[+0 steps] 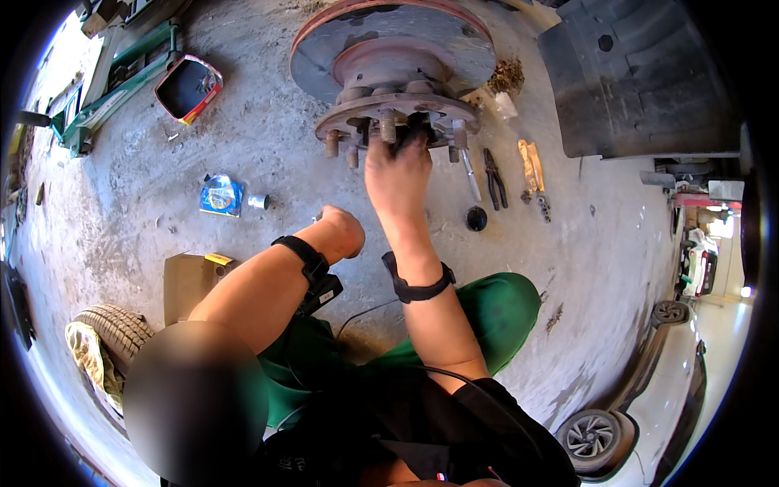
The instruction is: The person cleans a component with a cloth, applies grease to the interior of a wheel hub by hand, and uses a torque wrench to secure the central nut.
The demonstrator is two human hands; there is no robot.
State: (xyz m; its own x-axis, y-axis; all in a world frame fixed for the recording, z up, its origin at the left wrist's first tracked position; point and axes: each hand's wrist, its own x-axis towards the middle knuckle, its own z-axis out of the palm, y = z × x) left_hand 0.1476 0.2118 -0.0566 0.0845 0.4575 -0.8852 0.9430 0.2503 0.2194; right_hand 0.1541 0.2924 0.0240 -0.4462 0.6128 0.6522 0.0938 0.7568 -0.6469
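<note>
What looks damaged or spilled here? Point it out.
The disc has dark patches on its face and a rusty-looking rim, suggesting wear. Just right of it lies a crumbly brown clump, possibly spilled dirt, messy against the grey floor.

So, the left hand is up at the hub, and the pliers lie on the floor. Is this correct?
Not quite: the head view shows the right hand up at the hub; the left hand is apart from it. The pliers do lie on the floor.
</note>
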